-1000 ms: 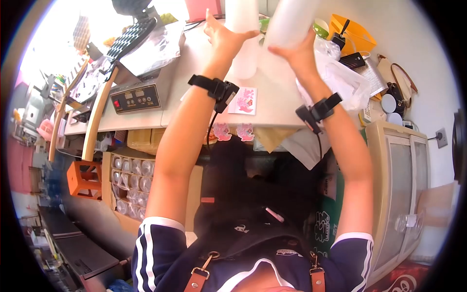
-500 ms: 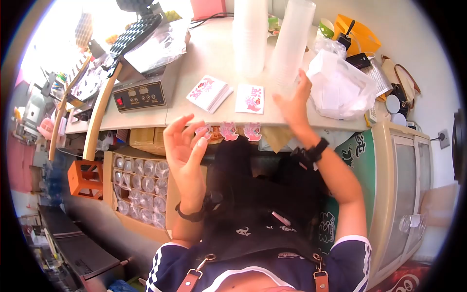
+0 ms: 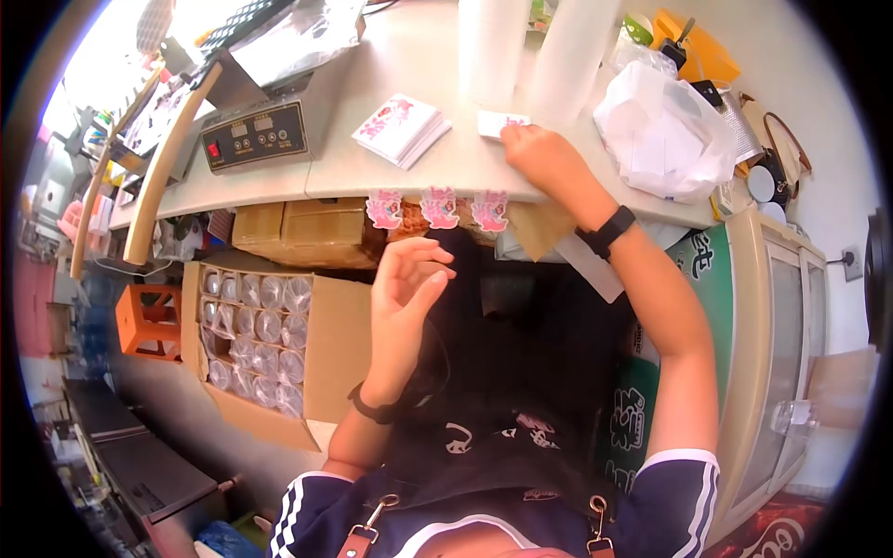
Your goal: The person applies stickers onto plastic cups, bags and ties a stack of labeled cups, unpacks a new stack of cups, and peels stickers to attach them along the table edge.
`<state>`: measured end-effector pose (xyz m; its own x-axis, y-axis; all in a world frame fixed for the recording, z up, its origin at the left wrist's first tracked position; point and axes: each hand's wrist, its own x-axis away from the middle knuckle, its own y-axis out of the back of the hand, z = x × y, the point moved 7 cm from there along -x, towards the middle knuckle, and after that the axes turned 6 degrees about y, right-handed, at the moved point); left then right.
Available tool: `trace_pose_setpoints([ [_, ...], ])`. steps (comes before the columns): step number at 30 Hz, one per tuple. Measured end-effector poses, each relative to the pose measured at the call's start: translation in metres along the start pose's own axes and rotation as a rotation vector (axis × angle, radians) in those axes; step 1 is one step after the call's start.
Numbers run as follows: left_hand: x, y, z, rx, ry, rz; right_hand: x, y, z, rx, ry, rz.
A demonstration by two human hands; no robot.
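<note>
My right hand [image 3: 551, 160] is over the table, its fingers closed at the near right corner of a white card with pink print [image 3: 493, 124]. Part of that card is hidden behind the fingers. To its left lies a stack of similar cards [image 3: 402, 128]. My left hand [image 3: 405, 288] hangs in front of the table edge, fingers loosely bent and thumb apart, holding nothing. Just above it, three pink cartoon cutouts [image 3: 439, 207] line the table's front edge.
Tall stacks of translucent cups [image 3: 491, 56] stand behind the card. A white plastic bag [image 3: 662, 139] sits at right. A machine with a control panel [image 3: 256, 137] and long wooden handle [image 3: 172, 167] is at left. Below is an open carton of wrapped cups [image 3: 256, 335].
My right hand has come from beside the cups down onto the single card, closing its fingers there. My left hand has moved right and lower relative to the table. The view has shifted.
</note>
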<state>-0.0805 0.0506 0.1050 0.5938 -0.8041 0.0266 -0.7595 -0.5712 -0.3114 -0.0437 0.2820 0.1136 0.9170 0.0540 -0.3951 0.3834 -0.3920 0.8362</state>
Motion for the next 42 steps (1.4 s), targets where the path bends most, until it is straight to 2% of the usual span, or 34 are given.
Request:
trace_pose_setpoints([
  [2, 0.0, -0.014, 0.024, 0.025, 0.101, 0.133, 0.015, 0.0, -0.001, -0.039, -0.049, 0.023],
  [4, 0.0, -0.03, 0.049, 0.036, 0.289, 0.267, 0.033, 0.017, 0.003, -0.04, -0.065, -0.21],
  [5, -0.001, -0.038, 0.059, 0.017, 0.305, 0.342, 0.038, 0.016, 0.004, -0.046, -0.065, -0.206],
  [7, -0.003, -0.054, 0.078, 0.008, 0.341, 0.423, 0.048, 0.013, -0.002, -0.297, -0.152, -0.232],
  [8, -0.003, -0.061, 0.084, -0.006, 0.35, 0.448, 0.047, 0.019, -0.004, -0.301, -0.156, -0.23],
  [10, -0.002, -0.072, 0.085, -0.036, 0.365, 0.475, 0.041, 0.013, -0.009, -0.434, -0.263, 0.083],
  [12, -0.001, -0.081, 0.082, -0.174, 0.313, 0.528, 0.032, 0.01, -0.014, -0.446, -0.213, 0.019],
  [13, -0.001, -0.082, 0.077, -0.189, 0.309, 0.543, 0.026, 0.01, -0.017, -0.451, -0.155, -0.05],
  [18, -0.003, -0.067, 0.072, -0.193, 0.289, 0.483, 0.029, -0.017, -0.016, -0.514, -0.12, -0.004],
  [20, -0.003, -0.058, 0.072, -0.166, 0.301, 0.448, 0.039, -0.011, -0.019, -0.57, -0.096, -0.012],
  [22, -0.005, -0.049, 0.077, -0.171, 0.33, 0.409, 0.051, -0.001, -0.017, -0.631, -0.093, 0.083],
  [24, -0.009, -0.047, 0.085, -0.159, 0.335, 0.412, 0.068, 0.009, -0.012, -0.59, -0.103, 0.088],
  [26, -0.011, -0.052, 0.098, -0.069, 0.439, 0.454, 0.087, 0.019, -0.001, -0.544, -0.114, 0.093],
  [27, -0.013, -0.057, 0.103, -0.066, 0.441, 0.459, 0.099, 0.024, 0.003, -0.538, -0.176, 0.03],
  [29, -0.014, -0.074, 0.119, 0.345, 0.599, 0.437, 0.119, 0.042, 0.021, -0.59, -0.255, -0.073],
  [30, -0.014, -0.084, 0.126, 0.419, 0.654, 0.5, 0.125, 0.053, 0.037, -0.649, -0.271, -0.114],
  [32, -0.007, -0.101, 0.122, 0.642, 0.727, 0.554, 0.13, 0.067, 0.078, -0.618, -0.27, 0.003],
  [33, -0.004, -0.1, 0.13, 0.603, 0.786, 0.529, 0.138, 0.065, 0.096, -0.673, -0.285, 0.041],
  [34, -0.002, -0.1, 0.133, 0.497, 0.754, 0.497, 0.143, 0.075, 0.104, -0.751, -0.316, -0.045],
  [36, 0.007, -0.089, 0.151, 0.298, 0.813, 0.401, 0.154, 0.084, 0.105, -1.01, -0.44, 0.057],
  [37, 0.009, -0.086, 0.151, 0.29, 0.77, 0.325, 0.16, 0.09, 0.101, -1.164, -0.506, -0.041],
  [38, 0.013, -0.089, 0.145, 0.289, 0.78, 0.328, 0.165, 0.088, 0.102, -1.166, -0.516, -0.038],
  [40, 0.015, -0.094, 0.122, 0.407, 0.671, 0.379, 0.187, 0.096, 0.086, -0.958, -0.758, -0.313],
  [41, 0.016, -0.089, 0.123, 0.33, 0.625, 0.329, 0.192, 0.098, 0.084, -0.883, -0.898, -0.404],
  [42, 0.02, -0.089, 0.123, 0.329, 0.635, 0.329, 0.191, 0.098, 0.085, -0.835, -0.929, -0.48],
])
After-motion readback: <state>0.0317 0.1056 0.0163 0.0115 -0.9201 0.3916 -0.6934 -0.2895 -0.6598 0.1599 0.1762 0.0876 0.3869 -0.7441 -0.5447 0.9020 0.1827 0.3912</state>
